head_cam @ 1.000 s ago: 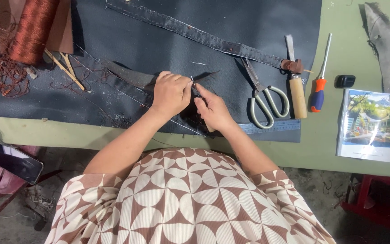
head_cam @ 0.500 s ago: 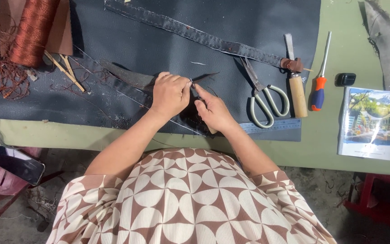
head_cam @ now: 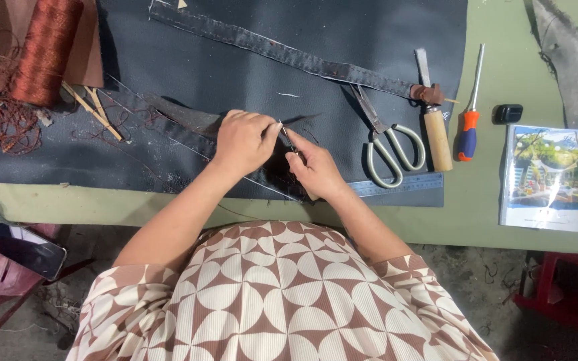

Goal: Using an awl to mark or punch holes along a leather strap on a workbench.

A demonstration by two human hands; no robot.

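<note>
Two hands meet over the dark mat on the desk (head_cam: pixel 490 220): from the left, a dark leather strip (head_cam: pixel 182 119) runs its long axis slantwise toward the left hand (head_cam: pixel 243 142), whose curled fingers press its near end, just left of the right hand (head_cam: pixel 316 170), pinching a thin needle-like tool (head_cam: pixel 287 137) upright between them; scissors (head_cam: pixel 386 144) lie further right

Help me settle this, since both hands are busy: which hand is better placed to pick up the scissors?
Right, probably. The right hand lies nearer the scissors, which rest on its side of the mat. The left hand sits farther off, pinching the dark piece.
</note>
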